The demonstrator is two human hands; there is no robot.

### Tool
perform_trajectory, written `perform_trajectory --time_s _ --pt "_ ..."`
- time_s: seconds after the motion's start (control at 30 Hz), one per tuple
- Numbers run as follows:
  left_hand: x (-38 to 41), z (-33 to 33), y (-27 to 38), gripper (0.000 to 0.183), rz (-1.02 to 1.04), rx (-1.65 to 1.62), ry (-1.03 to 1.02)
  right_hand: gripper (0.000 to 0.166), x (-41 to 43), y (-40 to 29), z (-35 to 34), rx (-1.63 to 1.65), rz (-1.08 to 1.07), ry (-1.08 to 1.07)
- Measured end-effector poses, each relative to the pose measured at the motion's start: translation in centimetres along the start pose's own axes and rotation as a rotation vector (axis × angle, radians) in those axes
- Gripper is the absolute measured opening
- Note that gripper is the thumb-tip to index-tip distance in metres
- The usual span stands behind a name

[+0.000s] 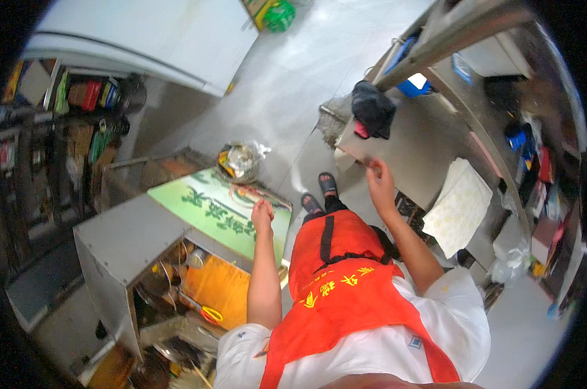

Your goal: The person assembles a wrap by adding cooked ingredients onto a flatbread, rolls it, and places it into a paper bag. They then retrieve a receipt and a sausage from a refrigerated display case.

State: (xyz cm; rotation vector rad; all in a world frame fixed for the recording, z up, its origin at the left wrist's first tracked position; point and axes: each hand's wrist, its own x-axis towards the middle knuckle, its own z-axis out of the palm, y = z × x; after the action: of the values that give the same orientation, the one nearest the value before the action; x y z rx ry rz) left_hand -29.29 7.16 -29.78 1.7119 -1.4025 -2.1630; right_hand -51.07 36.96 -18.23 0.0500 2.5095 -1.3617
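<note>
My left hand (262, 215) is loosely curled above a green printed board (225, 214) on the metal cabinet; no object shows in it. My right hand (380, 177), blurred, is raised near the edge of a grey table (419, 146), with its fingers bent; whether it holds anything small cannot be told. A dark cloth or cap with a pink part (373, 109) lies at that table's corner, beyond my right hand. White patterned paper sheets (458, 206) lie on the table to the right of my right forearm. A red apron (342, 287) covers my front.
An open metal cabinet (128, 238) at the left holds a wooden board (218, 287) and yellow-handled scissors (210, 313). A basket or bowl with foil-like wrapping (240, 163) stands beyond the green board. Cluttered shelves (541, 180) line the right. A white appliance (142, 39) stands upper left.
</note>
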Motion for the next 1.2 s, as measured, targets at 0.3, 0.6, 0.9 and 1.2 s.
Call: perform_trajectory --time_s 0.3,0.6,0.9,1.2 --pt "3.7 10.1 6.7 0.059 -0.032 0.364 -0.550 0.046 14.8 -3.5 1.1 -0.284 -0.193 0.190" --pt "-3.5 23.4 18.2 0.021 0.726 0.492 -0.992 0.038 2.2 -13.1 4.2 0.429 0.016 0.020" --pt "-6.3 25.9 20.7 0.034 0.867 0.931 -1.216 0.014 3.3 -10.4 4.9 1.212 0.478 0.530" --pt "-4.1 31.2 23.8 0.047 0.729 1.094 -1.510 0.022 8.7 -3.6 1.5 1.453 0.325 0.821"
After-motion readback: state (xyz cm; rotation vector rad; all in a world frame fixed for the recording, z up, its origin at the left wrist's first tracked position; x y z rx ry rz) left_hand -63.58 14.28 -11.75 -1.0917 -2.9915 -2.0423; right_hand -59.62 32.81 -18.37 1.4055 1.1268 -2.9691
